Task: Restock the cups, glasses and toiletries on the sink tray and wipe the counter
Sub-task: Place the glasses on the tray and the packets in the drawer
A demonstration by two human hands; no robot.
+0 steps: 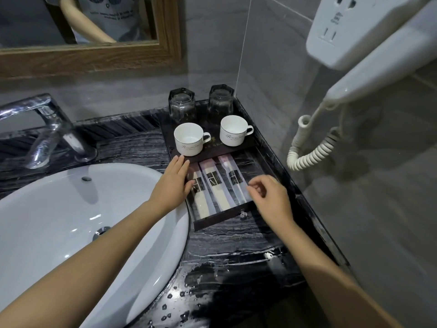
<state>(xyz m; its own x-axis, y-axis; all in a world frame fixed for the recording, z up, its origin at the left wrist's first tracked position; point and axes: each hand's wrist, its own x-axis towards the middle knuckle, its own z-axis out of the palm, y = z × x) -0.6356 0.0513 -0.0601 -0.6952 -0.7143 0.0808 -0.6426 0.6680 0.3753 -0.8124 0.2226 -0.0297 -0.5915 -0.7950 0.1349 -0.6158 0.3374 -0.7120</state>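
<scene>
— Where do we have the cups and glasses?
— On the tray [212, 151] in the tabletop [142, 147] corner: two white cups [189, 138] upright in front, two glasses [182, 106] upside down behind.
— And the toiletries?
— Three wrapped packets [214, 185] lie side by side in the tray's pulled-out drawer [222, 215].
— Our hands?
— Our left hand [173, 183] lies flat, fingers straight, on the drawer's left edge. Our right hand [269, 195] hovers over the right packet, fingers loosely curled, gripping nothing we can see.

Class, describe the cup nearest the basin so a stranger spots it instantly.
Right of the white basin sits a dark tray in the corner. On it, take the left cup, nearer the basin than the right cup, beyond the left hand.
</scene>
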